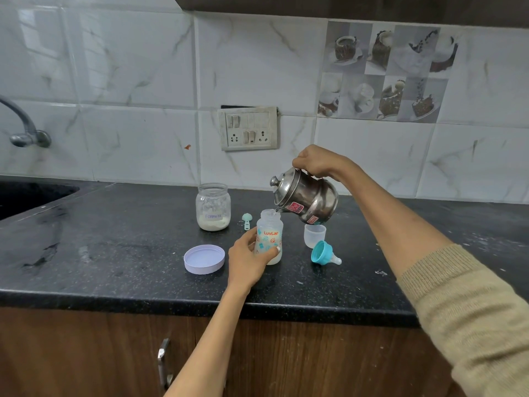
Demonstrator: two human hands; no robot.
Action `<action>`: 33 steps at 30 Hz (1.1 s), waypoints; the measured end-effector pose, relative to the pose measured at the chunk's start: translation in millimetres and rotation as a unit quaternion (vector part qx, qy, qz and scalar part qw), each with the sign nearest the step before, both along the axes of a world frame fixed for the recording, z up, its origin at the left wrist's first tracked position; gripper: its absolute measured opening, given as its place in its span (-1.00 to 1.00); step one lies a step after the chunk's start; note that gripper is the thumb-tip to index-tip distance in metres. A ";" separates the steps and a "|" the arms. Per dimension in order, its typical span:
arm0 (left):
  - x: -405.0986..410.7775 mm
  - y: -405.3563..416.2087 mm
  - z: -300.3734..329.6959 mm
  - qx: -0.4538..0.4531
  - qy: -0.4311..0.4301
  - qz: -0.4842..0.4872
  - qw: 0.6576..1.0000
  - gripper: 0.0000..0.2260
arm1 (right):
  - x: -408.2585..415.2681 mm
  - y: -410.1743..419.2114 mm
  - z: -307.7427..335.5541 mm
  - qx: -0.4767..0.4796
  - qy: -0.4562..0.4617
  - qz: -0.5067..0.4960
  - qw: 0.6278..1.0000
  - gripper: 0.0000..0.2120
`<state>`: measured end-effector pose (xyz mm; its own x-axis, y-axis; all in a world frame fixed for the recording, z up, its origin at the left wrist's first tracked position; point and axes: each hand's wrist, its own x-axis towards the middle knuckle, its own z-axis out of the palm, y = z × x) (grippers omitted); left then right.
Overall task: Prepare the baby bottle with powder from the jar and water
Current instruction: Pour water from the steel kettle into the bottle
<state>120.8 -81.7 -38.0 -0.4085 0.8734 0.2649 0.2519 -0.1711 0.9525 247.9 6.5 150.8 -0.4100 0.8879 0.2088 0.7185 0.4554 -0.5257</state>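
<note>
Nearest the camera a brown cabinet front (pixel 86 353) with a metal handle (pixel 163 365) sits under the edge of the black speckled bench (pixel 114 267); two forearms reach over that edge, the right one in a beige knitted sleeve (pixel 469 316). The left hand (pixel 249 259) is wrapped around the lower part of the baby bottle (pixel 269 230), fingers closed on it, thumb at its left side; the bottle stands upright on the bench with its neck open and a whitish layer at its bottom. Just left of that hand lies a lilac lid (pixel 204 259), flat on the bench; to the right of the bottle a teal collar with its teat (pixel 325 253) lies on its side, and just behind it stands a clear cap (pixel 315 234). Above the bottle the right hand (pixel 313 164) grips the handle of a steel kettle (pixel 305 200), closed tightly on it; the kettle is tilted to the left, its spout right at the bottle's mouth, its lid on. Behind the bottle a small teal scoop (pixel 246 220) lies on the bench; left of it stands the open glass jar (pixel 213 207), labelled "Formula", with white powder in its base. Further back, a switch plate (pixel 248 128) is fixed to the marble-look tiled wall (pixel 128 81); at far left a dark sink (pixel 25 196) sits below a metal tap (pixel 24 124).
</note>
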 end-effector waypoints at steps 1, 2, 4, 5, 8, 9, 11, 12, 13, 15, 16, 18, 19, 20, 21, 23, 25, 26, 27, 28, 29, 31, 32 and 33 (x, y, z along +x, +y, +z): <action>-0.1 -0.1 0.2 -0.001 0.002 0.000 1.000 -0.41 | -0.1 -0.1 0.3 0.000 0.000 0.000 1.000 -0.63; -0.3 -0.1 0.2 -0.001 0.003 0.000 1.000 -0.40 | -0.1 -0.3 0.5 0.001 -0.002 0.000 1.000 -0.63; -0.5 0.2 -0.2 0.000 0.003 -0.001 1.000 -0.40 | -0.3 -0.6 0.7 0.002 -0.003 0.000 1.000 -0.63; -0.5 0.3 -0.3 0.000 0.002 -0.001 1.000 -0.40 | -0.4 -0.4 0.7 0.002 -0.003 0.000 1.000 -0.62; -0.3 0.6 -0.5 -0.002 -0.002 -0.001 1.000 -0.39 | -0.9 -0.1 0.6 0.003 -0.004 -0.002 1.000 -0.62; -0.3 0.7 -0.4 -0.003 -0.003 -0.001 1.000 -0.38 | -1.2 0.0 0.8 0.004 -0.005 -0.002 1.000 -0.62; -0.3 0.8 -0.3 -0.003 -0.003 -0.002 1.000 -0.38 | -1.7 -0.1 1.4 0.003 -0.006 -0.002 1.000 -0.63; -0.4 0.7 -0.2 -0.003 -0.002 -0.002 1.000 -0.38 | -2.1 -0.3 1.6 0.004 -0.007 -0.002 1.000 -0.62; -0.4 0.5 0.1 -0.003 -0.002 -0.002 1.000 -0.38 | -2.4 -0.3 1.7 0.005 -0.008 -0.002 1.000 -0.62; -0.4 0.4 0.3 -0.003 -0.002 0.000 1.000 -0.38 | -3.0 -0.1 1.7 0.007 -0.010 -0.004 1.000 -0.62; -0.6 0.4 0.3 -0.004 -0.002 0.000 1.000 -0.38 | -3.2 0.1 1.6 0.007 -0.010 -0.005 1.000 -0.62; -0.6 0.5 0.2 -0.005 -0.004 -0.001 1.000 -0.37 | -3.0 0.4 1.5 0.006 -0.007 -0.005 1.000 -0.62; -0.7 0.5 -0.1 -0.005 -0.004 -0.001 1.000 -0.38 | -3.0 0.4 1.5 0.005 -0.007 -0.004 1.000 -0.62; -0.6 0.3 0.1 -0.005 -0.005 -0.002 1.000 -0.38 | -2.9 0.3 1.6 0.005 -0.007 -0.002 1.000 -0.61; -0.7 0.0 0.3 -0.004 -0.006 -0.003 1.000 -0.38 | -2.9 0.3 1.5 0.005 -0.007 -0.001 1.000 -0.61; -0.6 -0.2 0.6 -0.004 -0.006 -0.004 1.000 -0.39 | -2.7 0.4 1.2 0.005 -0.007 0.000 1.000 -0.61; -0.4 -0.5 0.7 -0.005 -0.004 -0.005 1.000 -0.39 | -2.6 0.3 1.3 0.008 -0.010 -0.001 1.000 -0.62; -0.3 -0.7 0.8 -0.005 -0.003 -0.004 1.000 -0.39 | -2.5 0.0 1.5 0.009 -0.012 -0.001 1.000 -0.62; -0.3 -0.8 1.1 -0.005 -0.002 -0.004 1.000 -0.39 | -2.5 -0.2 1.7 0.009 -0.013 -0.001 1.000 -0.62; -0.4 -0.9 1.1 -0.006 -0.002 -0.003 1.000 -0.38 | -2.4 -0.5 1.9 0.008 -0.014 -0.001 1.000 -0.62; -0.4 -1.0 1.3 -0.006 -0.002 -0.003 1.000 -0.39 | -2.3 -0.5 2.0 0.009 -0.014 0.000 1.000 -0.62; -0.5 -1.2 1.2 -0.007 -0.003 -0.004 1.000 -0.38 | -2.5 -0.7 1.9 0.009 -0.013 -0.001 1.000 -0.62; -0.5 -1.0 0.9 -0.007 -0.004 -0.005 1.000 -0.38 | -2.7 -0.6 1.9 0.009 -0.011 0.000 1.000 -0.62; -0.6 -1.3 0.7 -0.008 -0.004 -0.005 1.000 -0.38 | -2.9 -0.4 1.7 0.007 -0.009 0.000 1.000 -0.61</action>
<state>120.2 -83.1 -37.3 -0.4024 0.8812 0.2482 0.2432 -0.1585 0.9569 245.0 6.1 152.6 -0.4142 0.8847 0.2138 0.7279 0.4630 -0.5057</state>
